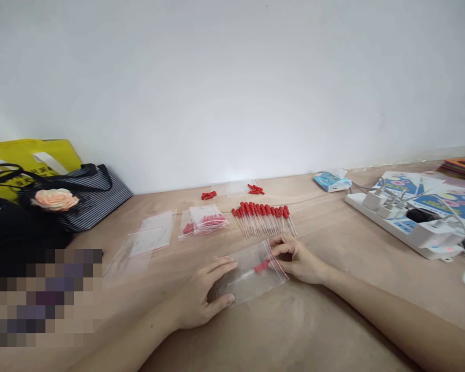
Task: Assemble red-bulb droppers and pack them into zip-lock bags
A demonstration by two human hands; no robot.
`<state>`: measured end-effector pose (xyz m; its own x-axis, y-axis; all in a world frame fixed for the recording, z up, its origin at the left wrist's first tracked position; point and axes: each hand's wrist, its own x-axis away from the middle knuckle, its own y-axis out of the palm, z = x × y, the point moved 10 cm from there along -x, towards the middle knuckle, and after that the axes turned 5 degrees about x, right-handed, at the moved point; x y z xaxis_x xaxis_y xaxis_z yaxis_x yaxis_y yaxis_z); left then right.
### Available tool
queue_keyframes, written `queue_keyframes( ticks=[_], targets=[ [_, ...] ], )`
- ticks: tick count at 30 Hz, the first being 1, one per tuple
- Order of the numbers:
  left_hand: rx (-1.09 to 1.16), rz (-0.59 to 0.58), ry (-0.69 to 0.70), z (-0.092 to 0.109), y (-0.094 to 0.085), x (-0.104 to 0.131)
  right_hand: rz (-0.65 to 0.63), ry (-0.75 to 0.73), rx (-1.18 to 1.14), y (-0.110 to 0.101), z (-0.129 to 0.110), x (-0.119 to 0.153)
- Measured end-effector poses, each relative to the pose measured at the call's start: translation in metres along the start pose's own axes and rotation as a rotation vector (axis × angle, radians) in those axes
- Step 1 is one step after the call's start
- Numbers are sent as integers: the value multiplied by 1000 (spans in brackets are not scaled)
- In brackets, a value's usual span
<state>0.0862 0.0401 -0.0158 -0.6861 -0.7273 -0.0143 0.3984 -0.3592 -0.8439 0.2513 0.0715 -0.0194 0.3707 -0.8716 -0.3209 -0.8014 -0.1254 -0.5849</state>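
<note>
A clear zip bag [251, 293] with a red seal line lies between my hands. Inside it is a dropper [262, 265] with a red bulb, its glass tube pointing left. My left hand [205, 294] rests on the bag's left end, thumb and fingers apart. At the open right end, my right hand [292, 258] has its fingers closed round the bag's mouth and the dropper's bulb end. Just behind lies a row of red-topped droppers [261, 214]. Filled bags [209, 219] are stacked to its left, and flat empty bags [153, 235] lie farther left.
Small red bulbs [256, 189] lie in two groups near the wall. A tissue pack [332, 181] and a white power strip [403, 225] with plugs and cables are on the right. Striped [95, 199] and yellow bags stand at the left, beside a dark item with a flower.
</note>
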Motion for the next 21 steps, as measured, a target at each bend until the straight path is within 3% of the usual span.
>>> queue_keyframes(
  ticks=[4, 7, 10, 12, 15, 17, 21],
  targets=[
    [21, 13, 22, 5, -3, -1, 1, -27, 135, 8, -6, 0],
    [21, 12, 27, 6, -2, -1, 63, 51, 91, -1, 4, -3],
    [20, 5, 24, 4, -1, -1, 199, 259, 82, -33, 37, -12],
    [16, 6, 23, 3, -1, -1, 342, 506, 204, -68, 69, -15],
    [9, 4, 26, 1, -1, -2, 405, 674, 280, -103, 102, -31],
    [14, 7, 31, 1, -2, -2, 391, 769, 294, -113, 122, -40],
    [35, 30, 49, 3, -5, -3, 350, 900, 281, -112, 150, -54]
  ],
)
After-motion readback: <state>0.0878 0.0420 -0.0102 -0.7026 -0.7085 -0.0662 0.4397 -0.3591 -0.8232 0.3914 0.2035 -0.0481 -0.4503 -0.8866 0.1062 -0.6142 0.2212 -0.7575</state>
